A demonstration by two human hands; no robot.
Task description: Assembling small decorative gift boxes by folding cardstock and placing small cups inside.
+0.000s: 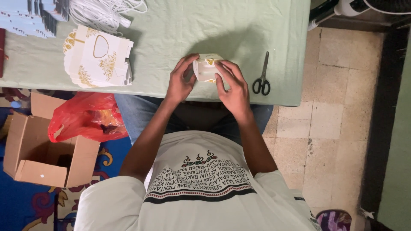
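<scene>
I hold a small white paper box (205,69) with gold print over the near edge of a table with a pale green cloth (192,25). My left hand (181,80) grips the box's left side, fingers curled around it. My right hand (232,85) grips its right side, fingertips pressing on the top flap. Both hands are closed on the same box.
A stack of flat white-and-gold box blanks (97,57) lies at the table's left. White cords (102,13) and a pile of pale blue cards (32,17) lie beyond. Black scissors (262,77) rest to the right. A cardboard box (43,154) and red plastic bag (87,115) sit on the floor.
</scene>
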